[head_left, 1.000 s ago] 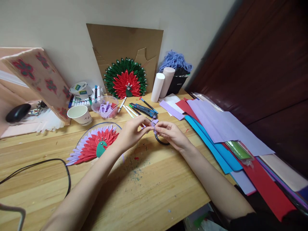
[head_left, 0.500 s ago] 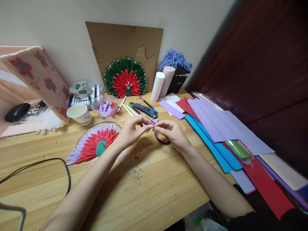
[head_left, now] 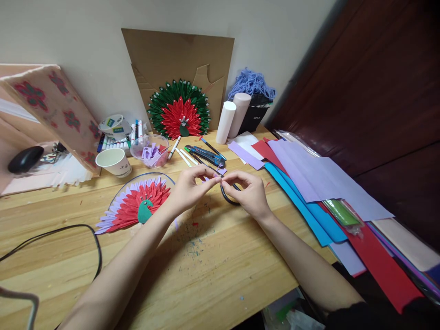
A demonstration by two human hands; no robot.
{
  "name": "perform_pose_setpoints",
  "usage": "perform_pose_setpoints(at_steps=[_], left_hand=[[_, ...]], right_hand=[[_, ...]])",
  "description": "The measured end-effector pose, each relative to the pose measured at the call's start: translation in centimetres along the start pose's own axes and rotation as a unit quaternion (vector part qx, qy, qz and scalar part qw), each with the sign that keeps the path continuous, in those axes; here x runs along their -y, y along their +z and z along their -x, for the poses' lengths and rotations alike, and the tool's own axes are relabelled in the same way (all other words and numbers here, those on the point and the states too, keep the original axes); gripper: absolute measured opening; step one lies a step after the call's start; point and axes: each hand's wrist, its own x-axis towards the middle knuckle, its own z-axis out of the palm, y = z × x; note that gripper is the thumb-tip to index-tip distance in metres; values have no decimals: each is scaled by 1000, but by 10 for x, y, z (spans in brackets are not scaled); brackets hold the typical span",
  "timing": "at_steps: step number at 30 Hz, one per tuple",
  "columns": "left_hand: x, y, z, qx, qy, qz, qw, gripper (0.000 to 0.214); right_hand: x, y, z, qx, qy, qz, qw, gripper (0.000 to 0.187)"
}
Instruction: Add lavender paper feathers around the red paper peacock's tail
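Note:
Above the middle of the wooden table, my left hand (head_left: 193, 187) and my right hand (head_left: 249, 192) meet fingertip to fingertip, both closed in a pinch. Between them is a tiny piece of purple paper, mostly hidden by the fingers. Just behind my right hand lies a pair of scissors (head_left: 225, 196) with black handles, partly covered. Left of my left wrist rests a paper peacock (head_left: 132, 206) with red and purple feathers and a green body, on a clear round disc. Part of it is hidden by my forearm.
A green-and-red peacock (head_left: 180, 110) leans on cardboard (head_left: 178, 52) at the back. Nearby are a paper cup (head_left: 113, 162), a tub of purple scraps (head_left: 151, 151), pens and a blue cutter (head_left: 209, 156). Coloured paper sheets (head_left: 309, 178) cover the right side; a black cable (head_left: 98, 252) lies left.
My right fingers have shifted slightly and bent more over the small paper. The purple bit below the fingertips shows less now. My left hand has hardly moved.

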Motion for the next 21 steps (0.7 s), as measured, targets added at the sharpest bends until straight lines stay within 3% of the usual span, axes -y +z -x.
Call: perform_pose_setpoints(at_steps=[7,16,21], left_hand=[[-2,-1,0,0,11,-25,1000,19],[-2,-6,4,37,96,-181,978,8],[-5,-3,3,15,65,-131,989,6]], right_hand=[[-2,0,0,-8,5,11,1000,4],[1,1,0,27,-2,42,999,5],[2,0,0,23,6,42,999,7]])
